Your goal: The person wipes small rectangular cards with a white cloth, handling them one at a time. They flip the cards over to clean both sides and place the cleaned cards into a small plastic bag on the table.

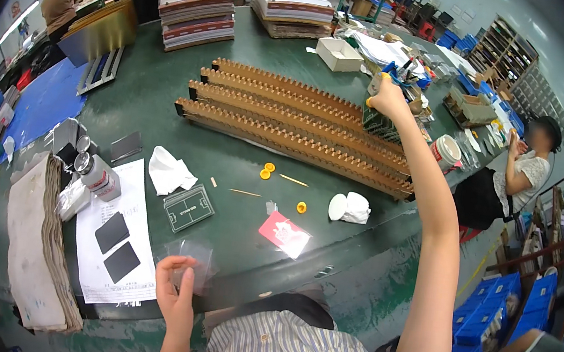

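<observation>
My right arm stretches far out to the right end of a slotted wooden rack. There my right hand, with yellow finger cots, closes on the upper part of a thin green panel standing in the slots. At the near table edge my left hand is half curled, fingers apart, beside a clear plastic bag; it seems to hold nothing. Beyond it lie a dark green card with white lines, a pink card in a clear sleeve and yellow finger cots.
To the left are a metal bottle, white paper with black cards, and a stack of stained cloths. White wipes and wooden sticks lie mid-table. Stacked boards and a white box stand behind the rack. Other people are nearby.
</observation>
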A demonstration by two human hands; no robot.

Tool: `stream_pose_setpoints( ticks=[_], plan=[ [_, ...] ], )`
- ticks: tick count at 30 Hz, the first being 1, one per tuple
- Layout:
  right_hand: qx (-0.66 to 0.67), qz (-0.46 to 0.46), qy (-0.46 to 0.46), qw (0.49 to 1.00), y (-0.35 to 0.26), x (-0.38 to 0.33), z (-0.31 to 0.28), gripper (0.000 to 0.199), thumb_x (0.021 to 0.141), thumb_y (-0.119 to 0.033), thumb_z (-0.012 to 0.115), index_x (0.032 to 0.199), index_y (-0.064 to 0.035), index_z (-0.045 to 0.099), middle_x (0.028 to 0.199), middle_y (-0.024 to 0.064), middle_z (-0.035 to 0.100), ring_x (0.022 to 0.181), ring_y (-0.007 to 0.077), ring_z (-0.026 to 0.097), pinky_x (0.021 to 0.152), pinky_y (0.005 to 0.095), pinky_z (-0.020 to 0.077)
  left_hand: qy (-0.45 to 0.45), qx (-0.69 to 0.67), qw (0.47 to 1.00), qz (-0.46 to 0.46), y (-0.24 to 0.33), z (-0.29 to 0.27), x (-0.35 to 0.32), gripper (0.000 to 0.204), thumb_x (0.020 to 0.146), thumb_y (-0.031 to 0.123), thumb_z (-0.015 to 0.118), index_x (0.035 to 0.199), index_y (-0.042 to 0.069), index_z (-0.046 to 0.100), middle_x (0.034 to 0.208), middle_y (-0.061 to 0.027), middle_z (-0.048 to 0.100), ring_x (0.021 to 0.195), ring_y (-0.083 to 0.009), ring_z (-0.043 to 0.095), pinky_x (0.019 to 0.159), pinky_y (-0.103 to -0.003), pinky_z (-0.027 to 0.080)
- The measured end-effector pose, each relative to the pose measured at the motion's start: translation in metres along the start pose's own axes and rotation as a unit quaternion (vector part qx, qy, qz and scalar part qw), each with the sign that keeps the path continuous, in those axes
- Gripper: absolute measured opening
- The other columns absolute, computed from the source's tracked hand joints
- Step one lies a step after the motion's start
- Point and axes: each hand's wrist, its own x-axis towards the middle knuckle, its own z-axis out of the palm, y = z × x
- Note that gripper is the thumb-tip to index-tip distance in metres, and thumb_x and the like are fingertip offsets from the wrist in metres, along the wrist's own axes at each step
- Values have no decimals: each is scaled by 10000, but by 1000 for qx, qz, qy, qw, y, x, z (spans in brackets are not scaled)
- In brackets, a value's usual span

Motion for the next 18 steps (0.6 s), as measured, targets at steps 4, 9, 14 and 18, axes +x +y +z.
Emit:
stream_pose_setpoints(
  ticks=[4, 9, 14, 18],
  plan=[
    [-13, 0, -28, 1000, 0, 5, 8, 700, 615, -248, 727, 1163, 100, 468, 1061, 304, 588, 1017, 393, 578, 874, 406, 474, 29, 84, 993, 83, 12, -9, 20, 99, 878, 44, 499, 931, -8, 565, 998, -108, 575, 1003, -216, 524, 922, -331, 374],
    [-8, -30, -21, 999, 13, 9, 15, 671, 651, -270, 719, 1191, 33, 461, 1058, 282, 600, 1006, 386, 587, 846, 418, 477, -5, 259, 952, 165, 9, -18, 63, 105, 857, 58, 549, 948, 14, 579, 1018, -119, 590, 1023, -272, 529, 912, -348, 387],
    [-67, -32, 93, 993, -3, -19, 2, 572, 766, -268, 648, 1243, -24, 447, 906, 248, 646, 846, 405, 627, 721, 464, 506, -90, 380, 904, 174, 10, -29, 106, 233, 816, 161, 635, 1004, 31, 592, 1023, -121, 579, 1002, -303, 525, 884, -375, 403],
    [-95, -2, 141, 985, -19, -51, -12, 559, 836, -291, 614, 1342, -163, 416, 832, 165, 662, 731, 333, 642, 640, 431, 493, -175, 413, 892, 48, -1, -32, 129, 471, 709, 292, 748, 1054, 28, 566, 1032, -124, 546, 945, -299, 553, 831, -360, 445]
  ],
)
